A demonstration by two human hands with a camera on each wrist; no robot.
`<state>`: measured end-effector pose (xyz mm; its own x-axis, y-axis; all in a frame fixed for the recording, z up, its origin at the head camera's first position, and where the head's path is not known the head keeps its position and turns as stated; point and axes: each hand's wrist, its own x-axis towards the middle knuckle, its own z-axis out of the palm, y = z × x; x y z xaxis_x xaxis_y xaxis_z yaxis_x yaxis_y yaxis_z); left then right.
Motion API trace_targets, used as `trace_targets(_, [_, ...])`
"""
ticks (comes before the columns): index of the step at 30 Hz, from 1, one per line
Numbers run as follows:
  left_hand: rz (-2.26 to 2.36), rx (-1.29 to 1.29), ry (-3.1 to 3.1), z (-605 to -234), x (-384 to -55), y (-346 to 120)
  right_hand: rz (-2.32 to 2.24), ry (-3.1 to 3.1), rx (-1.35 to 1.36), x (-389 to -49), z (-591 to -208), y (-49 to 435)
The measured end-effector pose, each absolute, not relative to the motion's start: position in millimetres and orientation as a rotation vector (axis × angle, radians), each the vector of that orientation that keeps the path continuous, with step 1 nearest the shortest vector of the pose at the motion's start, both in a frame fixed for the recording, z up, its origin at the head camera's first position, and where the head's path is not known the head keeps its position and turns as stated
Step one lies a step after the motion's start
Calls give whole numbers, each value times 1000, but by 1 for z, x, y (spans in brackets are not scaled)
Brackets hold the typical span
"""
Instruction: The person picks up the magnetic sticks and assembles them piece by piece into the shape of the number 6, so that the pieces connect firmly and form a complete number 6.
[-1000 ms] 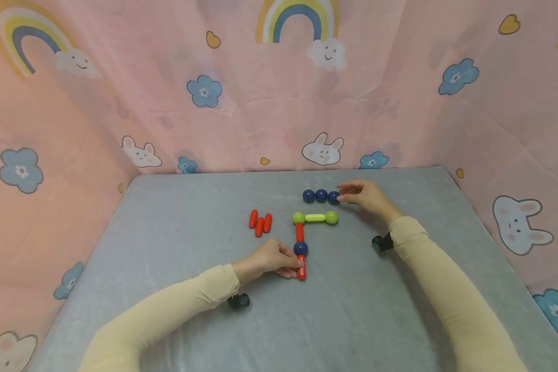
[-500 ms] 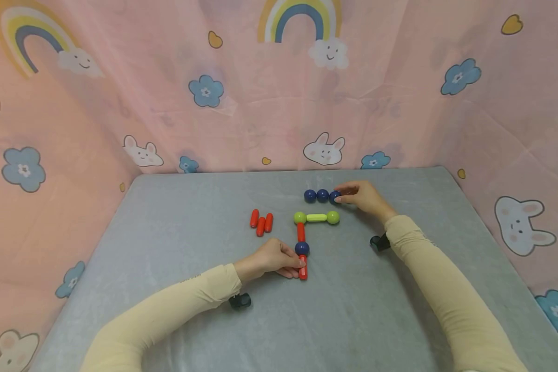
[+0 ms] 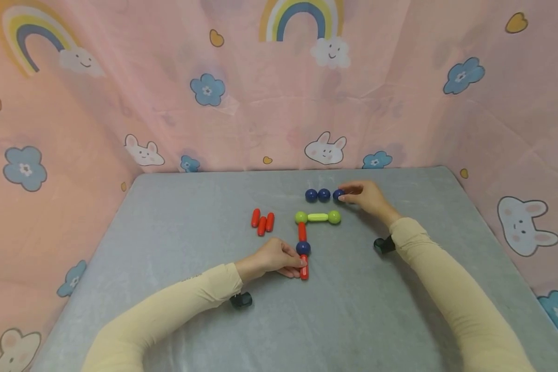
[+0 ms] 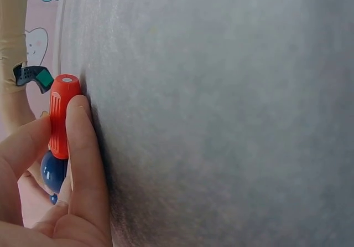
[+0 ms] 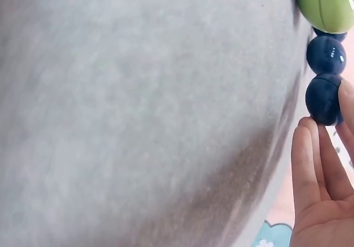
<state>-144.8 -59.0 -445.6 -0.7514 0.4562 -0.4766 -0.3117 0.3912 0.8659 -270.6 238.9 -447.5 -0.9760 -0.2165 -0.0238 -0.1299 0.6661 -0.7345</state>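
My left hand pinches a red magnetic rod between thumb and fingers. One end of that rod meets a dark blue ball. Beyond the ball a second red rod runs up to a green ball, and a green rod leads right from there to another green ball. At the back, my right hand pinches a dark blue ball. A small gap parts it from two more blue balls that sit side by side to its left.
Several small red rods lie loose in a group left of the joined pieces. Everything rests on a grey cloth-covered table. A pink patterned curtain stands behind and at both sides. Dark wrist cameras hang under both wrists.
The ball in my right hand has come apart from the other two blue balls, moving slightly right. My left hand keeps its grip on the red rod.
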Motion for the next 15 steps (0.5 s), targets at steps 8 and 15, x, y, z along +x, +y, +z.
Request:
trace_targets(8, [1417,142,1959,-444,-146,-59,-1224,2808,-334,-258,-438,247])
trace_targets(15, [1429,139,1939,-447,-149,-60,-1267,2813,-298,-239,-427,246])
